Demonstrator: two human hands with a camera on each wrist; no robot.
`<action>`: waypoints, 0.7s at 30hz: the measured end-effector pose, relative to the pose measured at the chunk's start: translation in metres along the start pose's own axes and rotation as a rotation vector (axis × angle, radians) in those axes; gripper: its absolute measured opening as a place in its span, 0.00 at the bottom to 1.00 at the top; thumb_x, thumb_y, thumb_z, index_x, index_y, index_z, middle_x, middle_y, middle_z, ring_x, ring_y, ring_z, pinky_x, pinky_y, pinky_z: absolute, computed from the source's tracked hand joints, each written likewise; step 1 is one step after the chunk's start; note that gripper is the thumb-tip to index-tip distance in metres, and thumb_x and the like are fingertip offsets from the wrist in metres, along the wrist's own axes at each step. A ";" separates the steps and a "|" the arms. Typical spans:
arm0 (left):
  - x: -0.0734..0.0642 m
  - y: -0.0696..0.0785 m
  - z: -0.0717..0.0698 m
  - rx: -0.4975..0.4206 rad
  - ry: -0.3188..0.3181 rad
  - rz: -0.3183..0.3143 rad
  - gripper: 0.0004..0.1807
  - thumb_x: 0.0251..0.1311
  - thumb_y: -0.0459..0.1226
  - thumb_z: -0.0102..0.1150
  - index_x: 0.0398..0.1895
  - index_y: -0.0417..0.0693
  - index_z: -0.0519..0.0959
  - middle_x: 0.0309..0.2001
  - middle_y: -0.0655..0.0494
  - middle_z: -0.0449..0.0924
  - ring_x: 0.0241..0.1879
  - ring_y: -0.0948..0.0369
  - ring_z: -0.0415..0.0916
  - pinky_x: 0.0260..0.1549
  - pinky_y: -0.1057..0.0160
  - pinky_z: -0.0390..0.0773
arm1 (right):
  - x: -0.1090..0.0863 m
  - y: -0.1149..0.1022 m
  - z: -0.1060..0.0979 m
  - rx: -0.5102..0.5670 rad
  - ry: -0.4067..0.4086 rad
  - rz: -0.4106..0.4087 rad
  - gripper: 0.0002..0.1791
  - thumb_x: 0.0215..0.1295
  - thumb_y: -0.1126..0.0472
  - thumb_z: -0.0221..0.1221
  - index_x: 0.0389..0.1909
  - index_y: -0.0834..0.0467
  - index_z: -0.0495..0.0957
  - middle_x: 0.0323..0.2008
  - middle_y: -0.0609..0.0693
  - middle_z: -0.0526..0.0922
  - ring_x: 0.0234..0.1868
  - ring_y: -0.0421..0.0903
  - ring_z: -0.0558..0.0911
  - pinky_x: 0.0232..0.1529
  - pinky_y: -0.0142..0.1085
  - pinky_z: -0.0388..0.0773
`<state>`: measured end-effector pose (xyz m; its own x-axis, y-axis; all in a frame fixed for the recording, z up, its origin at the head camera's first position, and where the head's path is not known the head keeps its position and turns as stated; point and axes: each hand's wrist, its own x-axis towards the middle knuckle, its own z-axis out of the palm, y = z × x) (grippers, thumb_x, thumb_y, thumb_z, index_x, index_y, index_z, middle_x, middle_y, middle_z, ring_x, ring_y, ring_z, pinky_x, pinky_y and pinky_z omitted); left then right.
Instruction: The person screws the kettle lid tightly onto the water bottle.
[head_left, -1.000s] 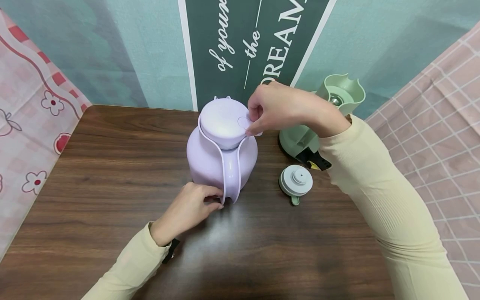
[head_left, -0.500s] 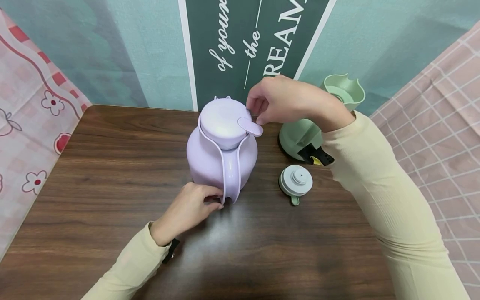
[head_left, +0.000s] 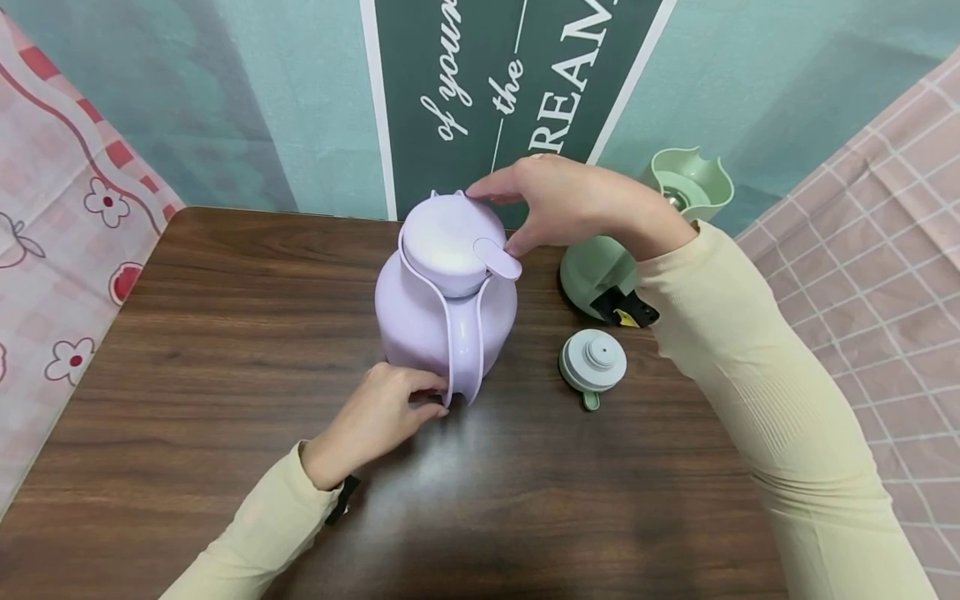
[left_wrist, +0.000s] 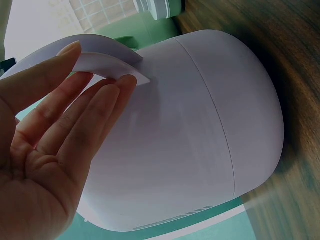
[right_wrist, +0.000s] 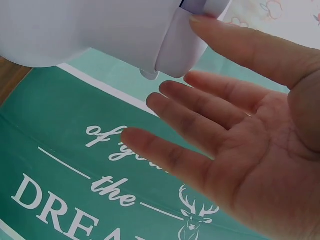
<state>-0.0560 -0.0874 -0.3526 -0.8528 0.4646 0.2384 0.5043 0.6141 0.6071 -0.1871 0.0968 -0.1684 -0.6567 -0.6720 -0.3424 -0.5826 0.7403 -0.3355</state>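
A lilac thermos jug stands upright on the table, its handle facing me. Its round lid sits in the neck, with a lever tab sticking out to the right. My left hand pinches the lower end of the handle; in the left wrist view the thumb lies over one edge and the fingertips under it. At the lid's right side is my right hand, fingers extended and spread. Its thumb tip is right at the tab, and in the right wrist view the straight fingers reach beside the lid.
Behind my right forearm stands a green jug with its top open, partly hidden by the arm. A pale grey stopper with a green tab lies on the wooden table in front of it. A printed cloth hangs close behind.
My right hand lets go of the lid's tab, which comes into view, and its curled fingers straighten and spread toward the lid's far side. The left hand stays on the handle.
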 end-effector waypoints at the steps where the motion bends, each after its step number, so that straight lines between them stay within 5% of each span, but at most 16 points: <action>1: 0.000 0.000 0.000 0.001 -0.001 -0.001 0.07 0.42 0.32 0.69 0.28 0.48 0.83 0.26 0.62 0.81 0.27 0.65 0.76 0.29 0.63 0.75 | 0.000 0.000 0.000 -0.002 -0.001 -0.006 0.36 0.50 0.68 0.61 0.63 0.63 0.63 0.60 0.55 0.69 0.61 0.51 0.67 0.60 0.43 0.61; 21: 0.000 0.001 0.000 -0.001 -0.008 -0.006 0.07 0.42 0.32 0.69 0.28 0.47 0.83 0.25 0.62 0.81 0.26 0.64 0.76 0.29 0.62 0.74 | -0.008 -0.013 0.004 -0.014 0.080 0.088 0.17 0.49 0.64 0.65 0.42 0.63 0.80 0.39 0.55 0.83 0.44 0.47 0.80 0.48 0.38 0.71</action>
<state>-0.0558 -0.0867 -0.3515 -0.8544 0.4664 0.2289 0.4994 0.6157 0.6095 -0.1728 0.0924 -0.1648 -0.7415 -0.6008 -0.2988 -0.5272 0.7971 -0.2945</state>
